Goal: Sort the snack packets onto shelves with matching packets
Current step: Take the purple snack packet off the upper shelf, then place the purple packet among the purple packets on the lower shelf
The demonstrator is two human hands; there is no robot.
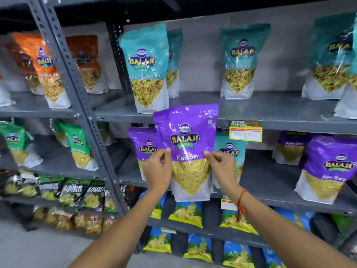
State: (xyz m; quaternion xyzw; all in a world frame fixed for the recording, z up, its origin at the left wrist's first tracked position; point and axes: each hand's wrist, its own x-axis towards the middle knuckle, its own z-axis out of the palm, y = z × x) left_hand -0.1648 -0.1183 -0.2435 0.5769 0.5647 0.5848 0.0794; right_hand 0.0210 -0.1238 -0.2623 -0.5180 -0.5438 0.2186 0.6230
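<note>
Currently pinched at both side edges by left hand and right hand: purple Aloo Sev packet, upright before matching purple row; likely light, glossy, slippery, contents crushable; edge hold advised

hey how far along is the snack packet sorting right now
Done: the top shelf holds only teal packets. In hand: both hands, left hand and right hand, hold a purple Aloo Sev packet in front of the middle shelf, where purple packets stand. Left: set it down, and move the teal packet standing among them.
</note>
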